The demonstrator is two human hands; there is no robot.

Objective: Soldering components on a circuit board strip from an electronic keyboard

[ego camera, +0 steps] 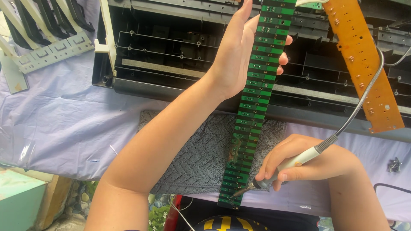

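My left hand (239, 51) holds a long green circuit board strip (252, 102) upright against its palm, with the fingers wrapped behind the upper part. The strip runs from the top of the view down to the table's near edge. My right hand (299, 164) grips a soldering iron (282, 169) like a pen. Its metal tip touches the lower end of the green strip. A grey cable (364, 94) leads from the iron up and to the right.
An opened black keyboard casing (171, 55) lies across the back. An orange-brown circuit strip (364, 64) rests on it at the right. A grey knitted cloth (201, 158) lies under the green strip. Loose keyboard keys (43, 30) sit at the top left, small screws (394, 164) at the right.
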